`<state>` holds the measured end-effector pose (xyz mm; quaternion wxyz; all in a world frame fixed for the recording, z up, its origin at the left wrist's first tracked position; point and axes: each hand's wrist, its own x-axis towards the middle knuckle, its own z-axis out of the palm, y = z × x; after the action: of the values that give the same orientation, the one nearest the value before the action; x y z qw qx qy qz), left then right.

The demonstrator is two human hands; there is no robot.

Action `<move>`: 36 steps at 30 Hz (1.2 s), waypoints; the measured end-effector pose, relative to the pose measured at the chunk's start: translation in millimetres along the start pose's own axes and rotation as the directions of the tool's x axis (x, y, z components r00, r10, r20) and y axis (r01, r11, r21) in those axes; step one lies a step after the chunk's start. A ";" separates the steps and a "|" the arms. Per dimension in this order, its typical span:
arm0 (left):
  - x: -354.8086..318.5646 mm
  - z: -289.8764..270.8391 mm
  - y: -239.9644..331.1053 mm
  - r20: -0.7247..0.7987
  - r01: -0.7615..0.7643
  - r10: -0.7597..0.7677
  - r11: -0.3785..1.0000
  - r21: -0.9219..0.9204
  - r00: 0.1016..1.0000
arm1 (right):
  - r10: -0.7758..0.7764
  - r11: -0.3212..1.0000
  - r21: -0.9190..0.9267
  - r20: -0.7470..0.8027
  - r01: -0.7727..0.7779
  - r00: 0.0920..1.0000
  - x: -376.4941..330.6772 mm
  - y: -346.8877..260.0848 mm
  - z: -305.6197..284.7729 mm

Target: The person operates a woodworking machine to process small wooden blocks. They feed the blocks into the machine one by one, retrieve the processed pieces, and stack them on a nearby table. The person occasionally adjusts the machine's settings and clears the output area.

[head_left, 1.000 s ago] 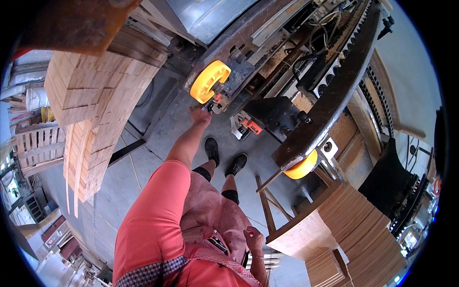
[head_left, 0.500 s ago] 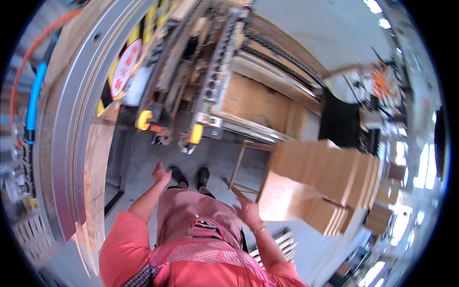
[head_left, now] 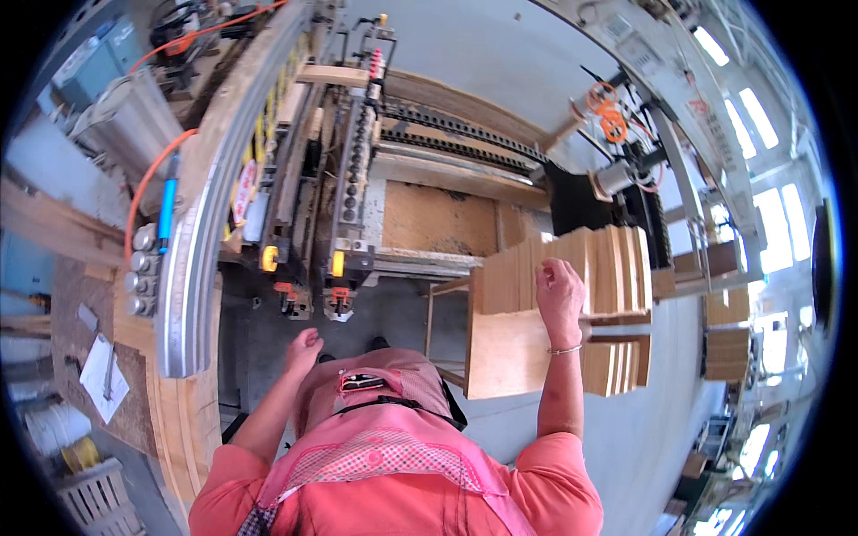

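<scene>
My right hand (head_left: pixel 560 290) is raised over a row of light wooden boards (head_left: pixel 511 284), its fingers curled in. No board shows between the fingers, and whether they touch the boards beneath I cannot tell. The boards stand close together on a wooden stand (head_left: pixel 500 362), with a shorter batch of boards (head_left: pixel 612 368) nearer me. My left hand (head_left: pixel 306 344) hangs beside my apron with its fingers loosely closed and nothing visible in them. It is nearest to the lower ends of two long clamping rails with yellow knobs (head_left: pixel 338 263).
At the left runs a long metal rail (head_left: pixel 183 335) along a wooden bench edge (head_left: pixel 179 420). Paper with a pen (head_left: pixel 105 380) lies on a side table. Ahead is a machine bed with chains (head_left: pixel 465 134); orange coiled hose (head_left: pixel 609 116) hangs at the far right.
My right hand has gone up and to the right, from beside the stand to over the boards. I have moved nearer the machine; my left hand stays low with fingers curled.
</scene>
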<state>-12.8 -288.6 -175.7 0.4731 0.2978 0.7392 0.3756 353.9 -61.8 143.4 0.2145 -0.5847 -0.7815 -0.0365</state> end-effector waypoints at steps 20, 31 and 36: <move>26.7 10.5 244.9 -0.369 -0.329 0.158 0.823 -0.464 0.916 | -0.318 0.948 0.032 0.184 0.318 0.930 178.9 -28.7 98.6; 73.2 16.9 268.0 -0.065 -0.299 0.305 0.833 -0.465 0.950 | 0.330 0.797 -0.548 0.043 -0.254 0.943 63.4 64.0 -12.8; 72.0 14.2 261.8 0.001 -0.291 0.331 0.832 -0.473 0.944 | 0.524 0.713 -0.593 0.096 -0.374 0.846 35.2 73.4 -20.0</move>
<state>-4.4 -85.9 5.3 0.4934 0.3070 0.5484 0.6013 420.0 -13.3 160.6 -0.0650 -0.7942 -0.5899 -0.1309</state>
